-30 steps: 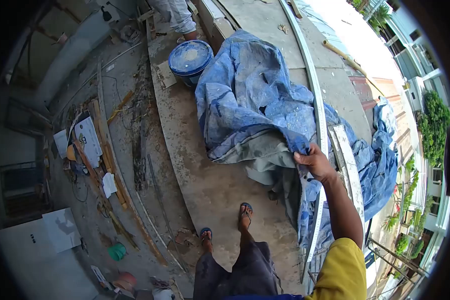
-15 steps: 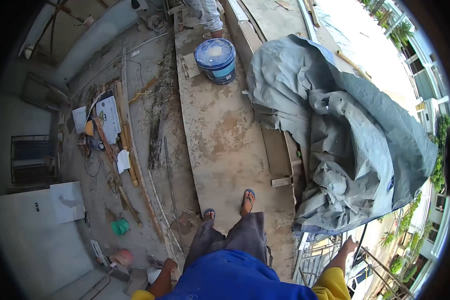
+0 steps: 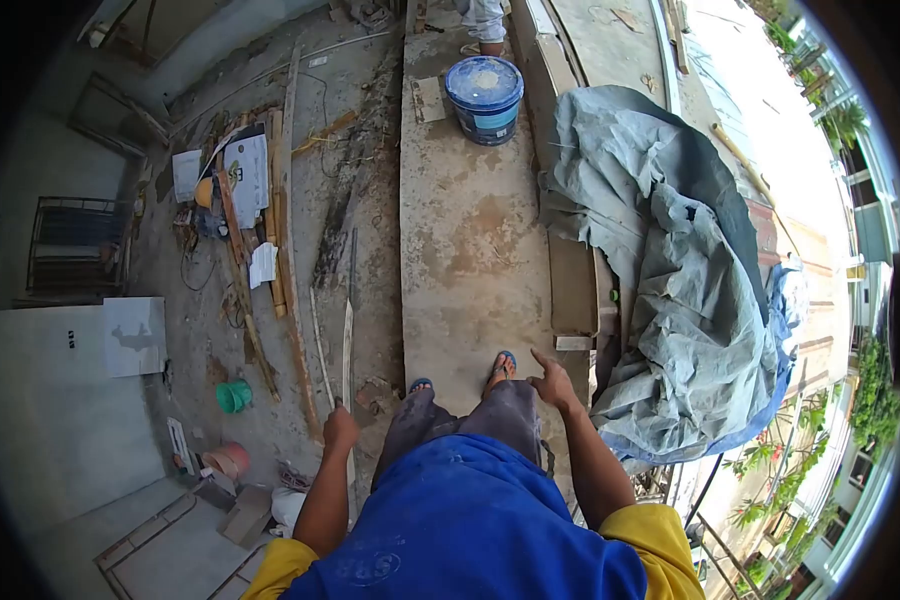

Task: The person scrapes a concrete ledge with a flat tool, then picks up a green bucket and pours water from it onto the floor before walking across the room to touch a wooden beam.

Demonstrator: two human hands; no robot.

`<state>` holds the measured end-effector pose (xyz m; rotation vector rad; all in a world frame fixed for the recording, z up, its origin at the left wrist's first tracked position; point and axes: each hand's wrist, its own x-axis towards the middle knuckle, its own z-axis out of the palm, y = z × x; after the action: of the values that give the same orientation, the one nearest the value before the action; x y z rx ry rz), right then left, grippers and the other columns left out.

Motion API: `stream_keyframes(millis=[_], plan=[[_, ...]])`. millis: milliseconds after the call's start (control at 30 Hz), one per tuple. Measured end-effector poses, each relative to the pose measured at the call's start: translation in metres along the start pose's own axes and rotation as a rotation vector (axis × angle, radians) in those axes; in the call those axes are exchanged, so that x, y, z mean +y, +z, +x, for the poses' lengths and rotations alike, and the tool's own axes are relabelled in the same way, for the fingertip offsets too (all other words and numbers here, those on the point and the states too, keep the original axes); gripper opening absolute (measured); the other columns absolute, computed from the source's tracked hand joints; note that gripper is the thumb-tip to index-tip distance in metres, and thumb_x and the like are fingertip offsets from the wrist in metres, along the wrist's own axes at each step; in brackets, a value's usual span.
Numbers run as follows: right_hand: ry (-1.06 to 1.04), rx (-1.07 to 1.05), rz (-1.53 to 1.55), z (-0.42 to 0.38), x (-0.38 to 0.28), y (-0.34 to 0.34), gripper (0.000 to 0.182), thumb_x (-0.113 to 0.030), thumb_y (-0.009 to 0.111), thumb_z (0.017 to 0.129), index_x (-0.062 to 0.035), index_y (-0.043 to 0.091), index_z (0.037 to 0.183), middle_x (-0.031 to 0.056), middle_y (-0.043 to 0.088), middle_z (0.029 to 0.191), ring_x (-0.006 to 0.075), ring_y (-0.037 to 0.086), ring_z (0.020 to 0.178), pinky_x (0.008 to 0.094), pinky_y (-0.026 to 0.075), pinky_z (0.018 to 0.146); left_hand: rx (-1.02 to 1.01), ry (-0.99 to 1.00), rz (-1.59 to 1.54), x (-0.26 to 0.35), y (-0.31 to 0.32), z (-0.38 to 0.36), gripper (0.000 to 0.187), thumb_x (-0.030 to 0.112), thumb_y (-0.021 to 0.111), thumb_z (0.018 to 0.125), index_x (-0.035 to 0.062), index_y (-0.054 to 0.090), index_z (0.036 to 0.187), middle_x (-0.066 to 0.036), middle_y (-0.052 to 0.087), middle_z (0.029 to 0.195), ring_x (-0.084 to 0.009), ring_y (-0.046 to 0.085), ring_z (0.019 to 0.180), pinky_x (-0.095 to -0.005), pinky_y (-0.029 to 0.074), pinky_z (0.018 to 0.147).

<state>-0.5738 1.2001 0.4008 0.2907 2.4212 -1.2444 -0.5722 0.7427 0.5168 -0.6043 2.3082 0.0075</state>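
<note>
A: Head view, only one we've got. Where's our grey tarp (image 3: 685, 340)?
B: Off to our right, heaped along the outer side of the walkway (image 3: 460, 330). Grey face up, blue showing along its near and outer edges.
A: Long axis?
B: Roughly fore-and-aft, near end slanting outward. Same general run as the walkway, so we're alongside it, not square to it.
A: Which hand's closer?
B: Right hand (image 3: 554, 386), clearly. Tarp's near part is just to its right, far part ahead and right. We see no contact. Height gap we can't judge from up here.
A: Right grip?
B: Thumb and index spread, nothing between them that we can see.
A: Left hand (image 3: 340, 430)?
B: Fingers look curled, over the walkway's left edge, well apart from the tarp. A pale strip (image 3: 347, 350) runs forward from it; we can't tell whether it's pinched or just lying behind.
A: Anything else near us?
B: Lidded blue bucket (image 3: 485, 105) ahead on the walkway, left of the tarp's far end. Another person's foot (image 3: 490, 48) just beyond it.
</note>
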Motion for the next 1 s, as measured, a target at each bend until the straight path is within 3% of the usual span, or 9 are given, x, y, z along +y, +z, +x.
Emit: stream_keyframes(millis=[100, 233, 333, 433, 467, 567, 733, 800, 1000], plan=[[-0.035, -0.302, 0.118, 0.003, -0.076, 0.004, 0.073, -0.021, 0.075, 0.076, -0.0073, 0.045, 0.141, 0.02, 0.061, 0.123, 0.0321, 0.064, 0.104, 0.0406, 0.05, 0.089, 0.104, 0.105, -0.021, 0.051, -0.039, -0.018, 0.064, 0.001, 0.049, 0.088, -0.0007, 0.026, 0.148, -0.027, 0.064, 0.11, -0.0404, 0.064, 0.098, -0.0473, 0.053, 0.082], [-0.346, -0.509, 0.289, 0.004, -0.164, 0.03, 0.087, -0.034, 0.076, 0.08, -0.0064, 0.03, 0.148, 0.0231, 0.056, 0.127, 0.0347, 0.059, 0.11, 0.0402, 0.046, 0.096, 0.252, 0.27, -0.141, 0.123, -0.069, -0.023, 0.065, 0.001, 0.049, 0.088, 0.0004, 0.024, 0.148, -0.023, 0.055, 0.13, -0.0412, 0.063, 0.099, -0.0484, 0.053, 0.081], [-0.213, -0.297, 0.749, 0.028, -0.208, 0.053, 0.085, -0.038, 0.072, 0.084, -0.0042, 0.027, 0.148, 0.0247, 0.056, 0.124, 0.0365, 0.059, 0.109, 0.0413, 0.046, 0.093, 0.289, 0.458, -0.201, 0.166, -0.066, -0.025, 0.061, 0.006, 0.047, 0.091, 0.0023, 0.025, 0.148, -0.021, 0.051, 0.136, -0.045, 0.063, 0.095, -0.0515, 0.052, 0.081], [0.008, 0.005, 0.509, 0.063, -0.21, 0.061, 0.081, -0.045, 0.069, 0.085, -0.0007, 0.032, 0.142, 0.0277, 0.056, 0.12, 0.0393, 0.058, 0.109, 0.0432, 0.046, 0.091, 0.132, 0.571, -0.186, 0.193, -0.035, -0.009, 0.055, 0.013, 0.042, 0.094, 0.0041, 0.027, 0.147, -0.022, 0.05, 0.136, -0.0459, 0.065, 0.086, -0.0527, 0.053, 0.074], [0.047, 0.048, 0.507, 0.07, -0.2, 0.067, 0.063, -0.038, 0.063, 0.092, 0.0006, 0.037, 0.135, 0.0268, 0.06, 0.111, 0.0288, 0.062, 0.101, 0.0392, 0.05, 0.084, 0.101, 0.557, -0.241, 0.201, -0.029, -0.01, 0.05, 0.016, 0.039, 0.096, 0.003, 0.033, 0.144, -0.022, 0.049, 0.137, -0.0441, 0.066, 0.082, -0.0524, 0.054, 0.07], [0.315, -0.049, 0.498, 0.075, -0.176, 0.069, 0.052, -0.032, 0.06, 0.092, 0.0035, 0.043, 0.126, 0.0271, 0.062, 0.106, 0.0357, 0.063, 0.096, 0.044, 0.049, 0.083, 0.203, 0.722, -0.145, 0.204, -0.001, -0.007, 0.048, 0.016, 0.039, 0.096, 0.0014, 0.036, 0.142, -0.023, 0.049, 0.137, -0.0419, 0.067, 0.087, -0.0492, 0.055, 0.074], [0.352, 0.244, 0.11, 0.094, -0.074, 0.134, 0.047, -0.021, 0.053, 0.086, -0.0011, 0.041, 0.126, 0.0306, 0.063, 0.103, 0.0485, 0.06, 0.095, 0.0537, 0.046, 0.083, -0.038, 0.781, -0.162, 0.18, 0.001, -0.007, 0.068, 0.033, 0.059, 0.091, -0.0031, 0.035, 0.143, -0.021, 0.042, 0.145, -0.0356, 0.051, 0.124, -0.0474, 0.041, 0.102], [0.37, 0.318, 0.092, 0.106, -0.053, 0.132, 0.046, -0.021, 0.05, 0.086, 0.0004, 0.042, 0.126, 0.0316, 0.062, 0.105, 0.0496, 0.06, 0.095, 0.0546, 0.046, 0.083, -0.054, 0.707, -0.354, 0.149, 0.022, 0.018, 0.065, 0.034, 0.056, 0.093, -0.0013, 0.035, 0.143, -0.02, 0.041, 0.146, -0.0346, 0.046, 0.129, -0.0452, 0.041, 0.103], [0.685, 0.287, -0.272, 0.23, 0.102, 0.16, 0.057, -0.021, 0.046, 0.086, 0.0003, 0.036, 0.138, 0.0356, 0.061, 0.104, 0.0495, 0.061, 0.099, 0.0548, 0.047, 0.088, -0.406, 0.297, -0.046, 0.01, 0.151, 0.136, 0.071, 0.043, 0.058, 0.09, 0.0059, 0.033, 0.146, -0.022, 0.038, 0.146, -0.0394, 0.046, 0.127, -0.045, 0.042, 0.101]])
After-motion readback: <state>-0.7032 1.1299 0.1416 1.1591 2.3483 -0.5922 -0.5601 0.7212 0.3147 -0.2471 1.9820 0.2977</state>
